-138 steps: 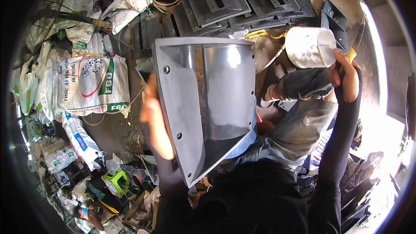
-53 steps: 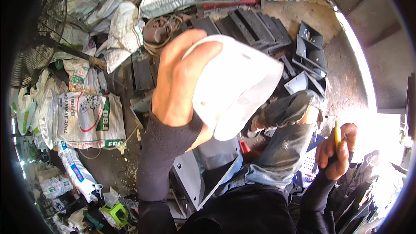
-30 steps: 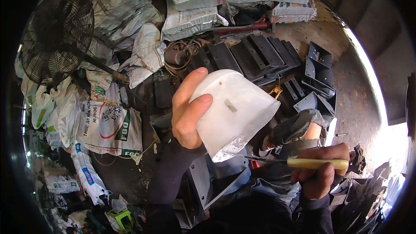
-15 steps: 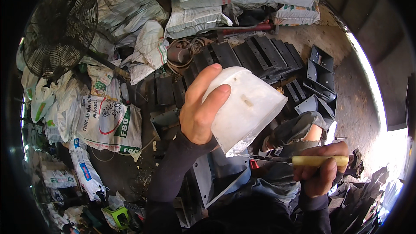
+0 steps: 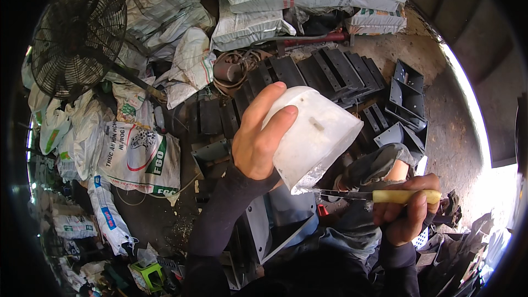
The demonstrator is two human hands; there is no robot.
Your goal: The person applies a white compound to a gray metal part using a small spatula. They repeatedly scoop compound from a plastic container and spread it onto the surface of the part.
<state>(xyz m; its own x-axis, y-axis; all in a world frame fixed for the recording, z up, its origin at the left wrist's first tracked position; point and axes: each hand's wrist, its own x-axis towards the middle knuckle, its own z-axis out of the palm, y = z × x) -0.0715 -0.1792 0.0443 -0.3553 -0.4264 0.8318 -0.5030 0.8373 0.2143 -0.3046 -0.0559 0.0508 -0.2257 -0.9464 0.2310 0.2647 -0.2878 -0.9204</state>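
Observation:
My left hand (image 5: pixel 257 140) grips a white piece (image 5: pixel 322 137) by its upper left side, with fingers and thumb closed over the edge. It has a rounded top, flat faces and a small brownish slot; whether it is hollow I cannot tell. My right hand (image 5: pixel 406 217) is closed around the yellow handle of a knife (image 5: pixel 389 196). The thin blade points left, its tip at the lower corner of the white piece, where the surface looks rough and shiny. Below them, a dark metal bracket (image 5: pixel 289 214) lies near my lap.
Rows of dark metal brackets (image 5: pixel 333 71) stand on the floor ahead, with more at the right (image 5: pixel 407 91). White printed sacks (image 5: pixel 137 157) pile up at left and back. A black standing fan (image 5: pixel 80 36) is at far left, a green plastic stool (image 5: pixel 148 275) at lower left.
My left hand has shifted slightly right and the white piece has tilted a little. The knife has risen slightly, its tip still at the lower corner.

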